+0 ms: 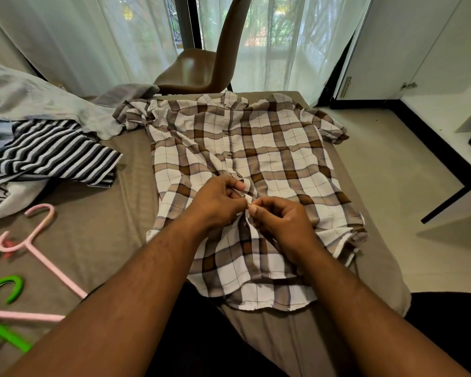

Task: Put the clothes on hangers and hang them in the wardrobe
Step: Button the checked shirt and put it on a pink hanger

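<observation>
A brown-and-white plaid shirt [278, 148] lies flat, front up, on the bed with its collar toward the window. My left hand [218, 201] pinches the shirt's button placket at its lower middle. My right hand [282, 221] pinches the same placket just to the right, fingertips meeting the left hand's. Pink hangers [42, 248] and green hangers [10, 288] lie on the bed at the lower left. The white wardrobe [430, 47] stands at the right with its door open.
A striped garment [55, 153] and pale blue-grey clothes [33, 102] are piled on the bed's left side. The brown chair [201, 66] stands beyond the bed by the sheer curtains. Tiled floor lies between the brown bedsheet [98, 213] and the wardrobe.
</observation>
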Demonstrator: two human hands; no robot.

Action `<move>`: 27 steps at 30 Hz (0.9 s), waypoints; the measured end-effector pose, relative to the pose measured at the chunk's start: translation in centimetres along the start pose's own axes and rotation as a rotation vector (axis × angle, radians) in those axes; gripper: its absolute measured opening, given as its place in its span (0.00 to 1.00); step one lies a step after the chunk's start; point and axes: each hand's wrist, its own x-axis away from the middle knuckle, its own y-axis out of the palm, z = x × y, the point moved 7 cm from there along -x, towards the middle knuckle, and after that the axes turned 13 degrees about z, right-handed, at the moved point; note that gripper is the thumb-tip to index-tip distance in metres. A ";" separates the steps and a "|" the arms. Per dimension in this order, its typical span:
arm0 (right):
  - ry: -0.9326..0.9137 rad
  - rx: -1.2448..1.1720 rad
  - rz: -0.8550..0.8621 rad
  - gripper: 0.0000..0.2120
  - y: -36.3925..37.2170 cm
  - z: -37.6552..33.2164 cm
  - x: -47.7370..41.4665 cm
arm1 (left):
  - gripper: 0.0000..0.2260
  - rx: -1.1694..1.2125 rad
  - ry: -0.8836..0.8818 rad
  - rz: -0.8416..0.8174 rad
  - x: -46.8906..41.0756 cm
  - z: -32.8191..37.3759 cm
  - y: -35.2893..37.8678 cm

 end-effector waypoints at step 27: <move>0.145 0.953 -0.227 0.02 -2.0 -2.3 1.2 | 0.05 0.053 -0.057 -0.060 -0.1 -0.7 2.0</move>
